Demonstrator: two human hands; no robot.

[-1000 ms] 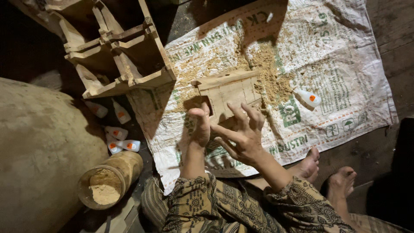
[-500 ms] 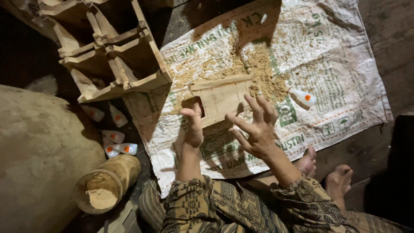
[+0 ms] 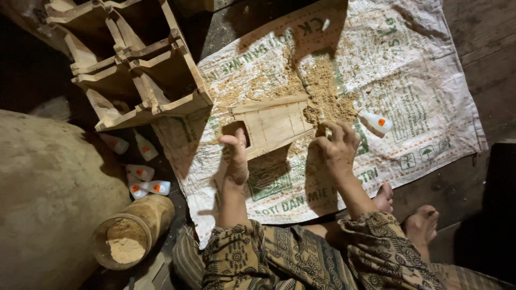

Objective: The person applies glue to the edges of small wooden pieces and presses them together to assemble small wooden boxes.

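Covering most of the plank floor (image 3: 484, 48), a printed woven sack (image 3: 424, 102) lies spread flat, apparently serving as a work mat that catches the sawdust (image 3: 322, 88) heaped near its centre. To the far left a large rounded mass (image 3: 48, 193) fills the frame edge; its material cannot be determined in the dim light. Above it, a stack of wooden box frames (image 3: 134, 64) sits partly off the sack, its upper portion cut off by the frame. At the centre of the sack rests a small flat wooden panel assembly (image 3: 274, 123), slightly tilted, with a dark cut-out at its left end. The left hand (image 3: 236, 158) is placed against that left end, fingers loosely curled and the thumb up at the cut-out; it steadies the piece, but a full grasp is not evident. The right hand (image 3: 338, 147) hovers at the panel's right corner, fingers bent inward as if pinching; whether it holds anything cannot be told, since the fingertips are hidden. A cylindrical jar (image 3: 131, 233) lies on its side at lower left, open mouth showing pale powder. A small white squeeze bottle (image 3: 376, 122) with an orange spot lies just right of the right hand, and several similar bottles (image 3: 145, 182) lie clustered in shadow beside the jar.
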